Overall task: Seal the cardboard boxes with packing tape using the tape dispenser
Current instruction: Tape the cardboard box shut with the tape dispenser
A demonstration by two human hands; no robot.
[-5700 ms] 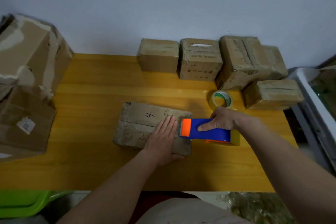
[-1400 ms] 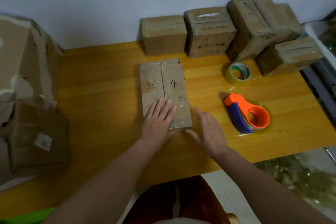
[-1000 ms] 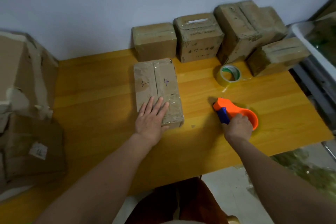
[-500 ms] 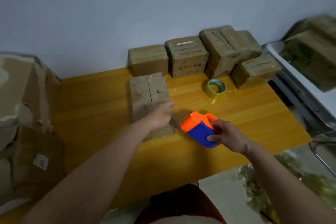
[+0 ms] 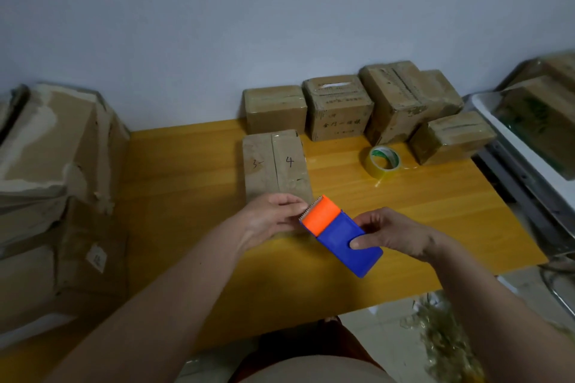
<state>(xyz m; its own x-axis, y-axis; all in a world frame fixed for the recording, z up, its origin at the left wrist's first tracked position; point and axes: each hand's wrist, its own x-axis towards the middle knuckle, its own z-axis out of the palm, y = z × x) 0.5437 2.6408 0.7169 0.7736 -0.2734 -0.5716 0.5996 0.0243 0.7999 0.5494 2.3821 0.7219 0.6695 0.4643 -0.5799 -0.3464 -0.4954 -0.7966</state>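
A: Where's the tape dispenser (image 5: 340, 236)?

B: Lifted off the surface (image 5: 193, 196), at about 5 o'clock from the flat box (image 5: 275, 163). The right hand (image 5: 393, 238) is wrapped round its blue body, thumb across the near face. Orange toothed end points up toward 11 o'clock.

A: And the left hand (image 5: 269, 219)?

B: Fingers curled at the serrated edge. Looks like it is pinching for the loose tape end, though the tape itself is too clear to make out. I'd judge the dispenser is held tilted so that end can be pulled free before laying a strip.

A: The box?

B: Low, rectangular, worn brown cardboard, a seam running lengthwise, "3" and "4" inked either side. Glossy patches suggest film already on it. Its near end sits behind the left hand.

A: Anything else?

B: Spare roll of tape (image 5: 383, 162) at 2 o'clock, yellowish, lying flat. Taped boxes (image 5: 337, 109) lined along the wall from 12 to 2 o'clock, shiny-wrapped. Crumpled large cartons (image 5: 53, 183) at 9 o'clock, torn and soft-edged.
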